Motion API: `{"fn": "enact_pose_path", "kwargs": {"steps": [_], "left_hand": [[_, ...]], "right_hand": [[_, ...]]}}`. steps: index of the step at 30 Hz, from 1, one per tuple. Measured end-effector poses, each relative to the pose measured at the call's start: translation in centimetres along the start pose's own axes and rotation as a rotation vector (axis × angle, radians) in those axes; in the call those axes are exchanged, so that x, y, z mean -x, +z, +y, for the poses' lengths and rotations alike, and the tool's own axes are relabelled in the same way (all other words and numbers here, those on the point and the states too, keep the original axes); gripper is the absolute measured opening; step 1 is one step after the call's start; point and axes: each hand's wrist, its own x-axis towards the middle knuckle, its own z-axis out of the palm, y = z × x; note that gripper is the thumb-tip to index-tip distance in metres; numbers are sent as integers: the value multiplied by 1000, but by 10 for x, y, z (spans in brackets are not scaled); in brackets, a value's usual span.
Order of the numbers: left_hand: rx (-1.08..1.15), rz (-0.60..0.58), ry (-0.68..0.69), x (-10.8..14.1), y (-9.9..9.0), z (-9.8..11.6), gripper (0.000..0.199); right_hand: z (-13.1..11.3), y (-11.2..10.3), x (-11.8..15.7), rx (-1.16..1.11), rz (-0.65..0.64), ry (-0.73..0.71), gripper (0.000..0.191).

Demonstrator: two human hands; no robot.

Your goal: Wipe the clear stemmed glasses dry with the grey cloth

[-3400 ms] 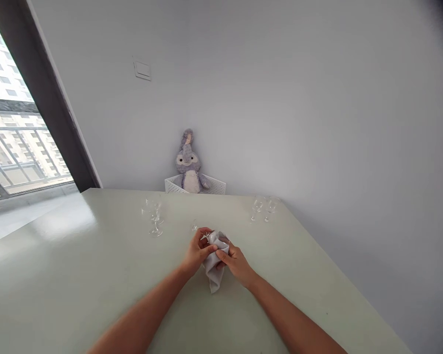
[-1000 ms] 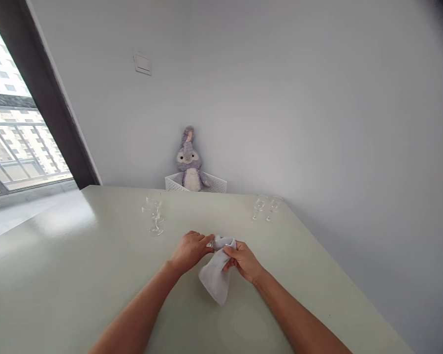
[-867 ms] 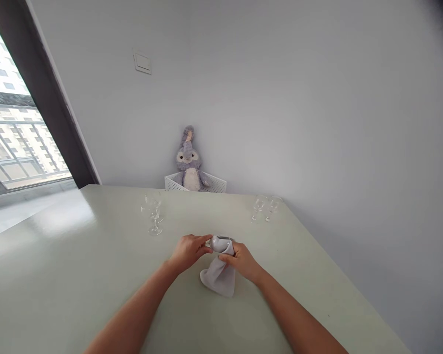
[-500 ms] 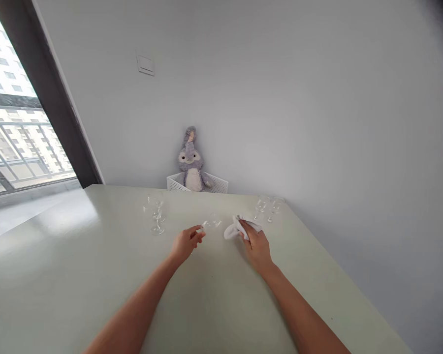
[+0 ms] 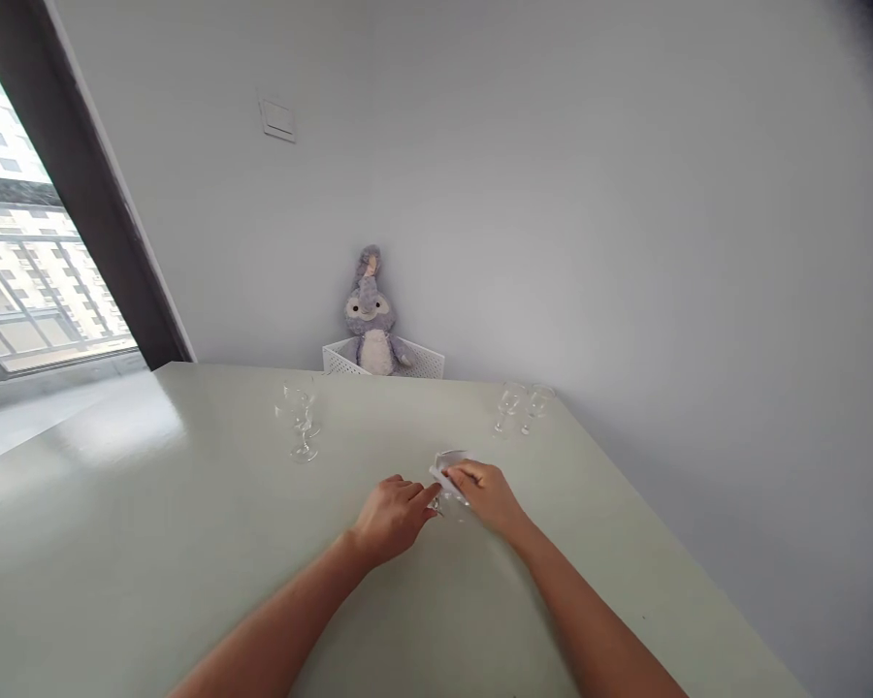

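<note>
My left hand [image 5: 396, 518] is closed on a small clear stemmed glass [image 5: 437, 505], which lies tilted in front of me and is mostly hidden by my fingers. My right hand [image 5: 487, 494] grips a folded white cloth [image 5: 448, 463] and presses it against the glass. Both hands meet low over the middle of the table. Off to the left, a few clear stemmed glasses [image 5: 304, 427] stand close together, overlapping in view. Two more stemmed glasses, one [image 5: 510, 400] beside the other [image 5: 536, 404], stand near the far right corner.
The pale table [image 5: 225, 543] has a glossy top and runs along the grey wall [image 5: 626, 242] on the right. Behind its far edge a grey plush rabbit [image 5: 375, 351] sits in a white perforated basket [image 5: 429, 363]. A window [image 5: 29, 281] is at the left.
My left hand has brought the glass nearer and to the right. My right hand has moved the cloth slightly left and down onto the glass. The view has shifted a little.
</note>
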Motion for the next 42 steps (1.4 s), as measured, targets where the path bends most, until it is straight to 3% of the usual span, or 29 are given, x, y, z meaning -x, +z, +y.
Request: {"fn": "enact_pose_path", "kwargs": {"steps": [2, 4, 7, 11, 16, 21, 25, 29, 33, 36, 42], "left_hand": [[29, 46, -51, 0, 3, 0, 35], [71, 91, -153, -1, 7, 0, 41], [137, 143, -275, -3, 13, 3, 45], [250, 265, -373, -5, 19, 8, 44], [461, 426, -505, -8, 22, 18, 45], [512, 277, -518, -8, 15, 21, 58], [919, 136, -533, -10, 4, 16, 59], [1367, 188, -597, -14, -9, 14, 63], [1464, 217, -606, -14, -16, 14, 69], [1393, 321, -645, -14, -16, 12, 64], [1381, 504, -735, -15, -10, 4, 60]], "right_hand": [[8, -1, -5, -400, 23, 210, 30], [12, 6, -7, -690, 107, 314, 33], [12, 23, -6, -940, 184, 365, 40], [3, 40, 2, -1107, 139, 356, 53], [-4, 58, 15, -1034, 80, 265, 47], [-2, 67, 19, -893, 36, 221, 30], [1, 56, 16, -948, 9, 289, 29], [-6, 45, 17, -1028, -216, 389, 25], [-13, 38, 17, -989, -312, 435, 25], [-13, 34, 14, -776, -260, 360, 28], [-5, 30, 13, -23, 91, 33, 21]]}}
